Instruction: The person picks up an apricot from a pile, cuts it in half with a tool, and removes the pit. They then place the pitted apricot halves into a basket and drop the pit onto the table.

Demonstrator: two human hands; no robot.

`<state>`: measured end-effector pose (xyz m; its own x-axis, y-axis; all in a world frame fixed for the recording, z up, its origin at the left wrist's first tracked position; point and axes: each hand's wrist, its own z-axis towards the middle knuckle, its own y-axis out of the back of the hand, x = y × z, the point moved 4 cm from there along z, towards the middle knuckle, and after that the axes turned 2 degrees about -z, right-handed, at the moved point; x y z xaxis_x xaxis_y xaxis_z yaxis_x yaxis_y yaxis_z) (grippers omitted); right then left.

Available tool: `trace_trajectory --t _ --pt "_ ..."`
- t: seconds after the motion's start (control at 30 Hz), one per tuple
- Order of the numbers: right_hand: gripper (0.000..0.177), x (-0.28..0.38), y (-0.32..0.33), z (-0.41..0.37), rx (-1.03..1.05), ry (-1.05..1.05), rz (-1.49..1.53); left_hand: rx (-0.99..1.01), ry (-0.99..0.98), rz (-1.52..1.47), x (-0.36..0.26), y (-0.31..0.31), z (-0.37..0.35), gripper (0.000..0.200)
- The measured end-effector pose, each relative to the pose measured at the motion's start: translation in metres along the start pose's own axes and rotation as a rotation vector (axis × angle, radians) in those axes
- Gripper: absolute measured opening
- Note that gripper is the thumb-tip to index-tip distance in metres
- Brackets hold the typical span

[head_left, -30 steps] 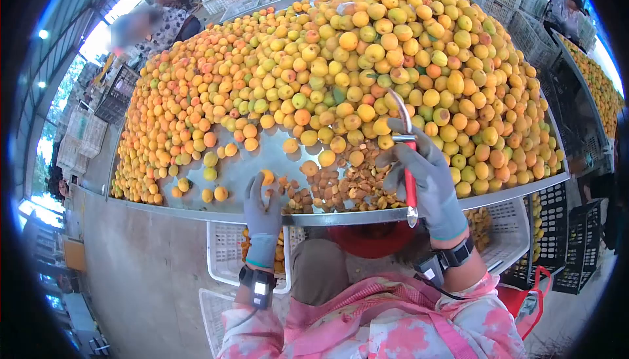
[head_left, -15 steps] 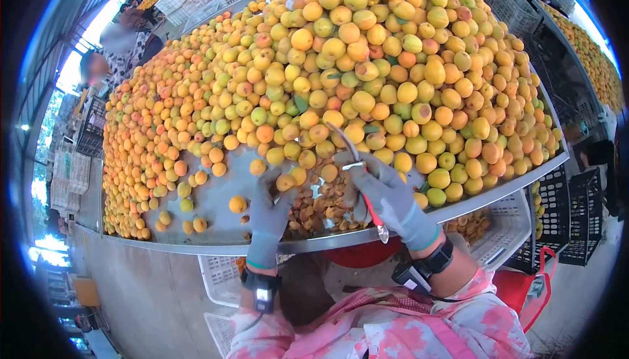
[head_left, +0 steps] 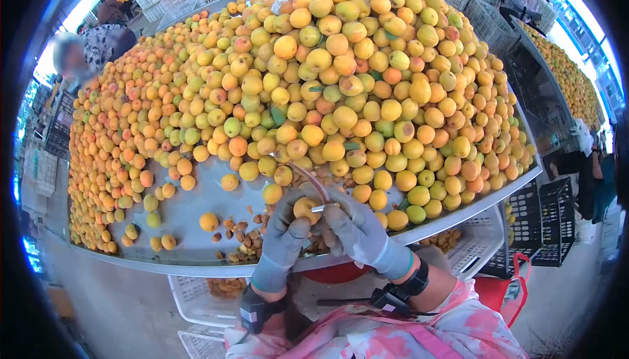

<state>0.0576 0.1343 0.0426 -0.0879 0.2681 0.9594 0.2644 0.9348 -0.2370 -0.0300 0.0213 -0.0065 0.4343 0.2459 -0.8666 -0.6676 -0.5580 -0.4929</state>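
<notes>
In the head view, my gloved left hand [head_left: 283,234] is closed around a yellow apricot [head_left: 304,208] above the table's front edge. Right beside it, my gloved right hand [head_left: 357,228] grips a curved knife [head_left: 306,177], its thin brownish blade pointing up and left toward the heap. The knife's handle is hidden in my fingers. Both hands meet at the fruit. Brown apricot pits or scraps [head_left: 246,236] lie on the metal table [head_left: 190,218] to the left of my hands, and a large heap of apricots [head_left: 367,90] rises beyond them.
A raised metal rim [head_left: 216,271] runs along the near side. Below it stand a white crate [head_left: 190,297], another white crate [head_left: 481,238] and black crates [head_left: 557,211]. A red bag [head_left: 495,293] is at the right. Other people sit at the far left and right.
My left hand has taken hold of an apricot and come together with the right hand. The knife has swung to point further left. The whole view has shifted a little.
</notes>
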Motion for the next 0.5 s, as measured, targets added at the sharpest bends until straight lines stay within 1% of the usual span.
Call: trace_trajectory --t 0.07,0.13,0.23,0.27,0.33,0.37,0.4,0.43,0.47,0.5 --pt "0.053 -0.001 -0.002 0.001 0.013 0.01 -0.042 -0.007 -0.095 0.051 -0.002 0.0 0.0 0.068" --pt "0.052 0.002 -0.004 0.002 -0.038 0.077 -0.215 -0.012 -0.106 0.078 -0.007 -0.003 -0.002 0.067" --pt "0.05 0.006 -0.009 0.003 -0.08 0.1 -0.252 -0.029 -0.142 0.155 -0.014 -0.005 -0.003 0.065" --pt "0.05 0.005 -0.01 0.003 -0.077 0.097 -0.259 -0.04 -0.164 0.195 -0.016 -0.006 -0.003 0.064" --pt "0.048 -0.002 -0.009 0.004 -0.076 -0.017 -0.302 -0.049 -0.177 0.233 -0.021 -0.008 -0.004 0.064" --pt "0.048 -0.003 -0.011 0.005 -0.074 -0.021 -0.306 -0.056 -0.188 0.279 -0.022 -0.009 -0.005 0.063" --pt "0.047 0.0 -0.011 0.006 -0.119 0.089 -0.429 -0.059 -0.188 0.275 -0.021 -0.01 -0.005 0.063" --pt "0.046 0.003 -0.013 0.007 -0.163 0.2 -0.551 -0.068 -0.248 0.337 -0.021 -0.011 -0.005 0.061" --pt "0.046 0.001 -0.013 0.009 -0.158 0.197 -0.554 -0.079 -0.307 0.398 -0.022 -0.012 -0.006 0.06" --pt "0.046 0.0 -0.014 0.01 -0.155 0.239 -0.597 -0.086 -0.309 0.393 -0.021 -0.012 -0.007 0.06"
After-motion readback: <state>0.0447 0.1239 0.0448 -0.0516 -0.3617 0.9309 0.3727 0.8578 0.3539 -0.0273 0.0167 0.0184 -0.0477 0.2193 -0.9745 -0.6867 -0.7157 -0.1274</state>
